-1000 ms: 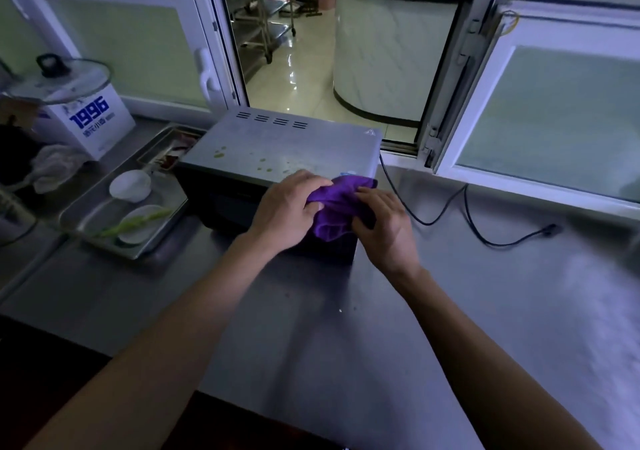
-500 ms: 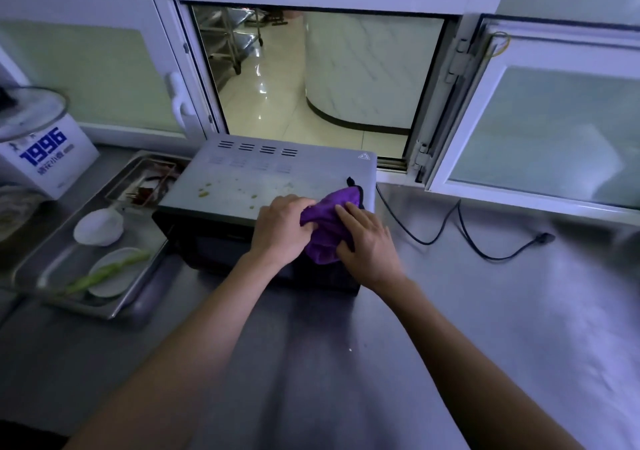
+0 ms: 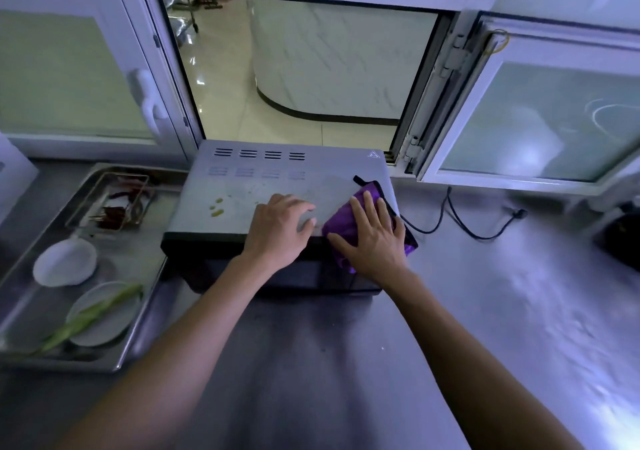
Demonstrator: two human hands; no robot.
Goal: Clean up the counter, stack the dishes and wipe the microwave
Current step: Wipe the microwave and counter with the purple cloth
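Both hands flat on microwave [image 3: 284,179]: right hand [image 3: 372,238] presses purple cloth [image 3: 341,222], left hand [image 3: 278,229] bare.

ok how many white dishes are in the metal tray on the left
2. A small white bowl sits mid-tray, and a flat white plate lies nearer the front with a green stalk across it. The wire basket at the back may hide more.

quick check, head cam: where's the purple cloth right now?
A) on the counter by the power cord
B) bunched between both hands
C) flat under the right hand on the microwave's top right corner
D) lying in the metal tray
C: the right hand presses with spread fingers on the purple cloth at the right front corner of the microwave top; the left hand rests bare on the top beside it.
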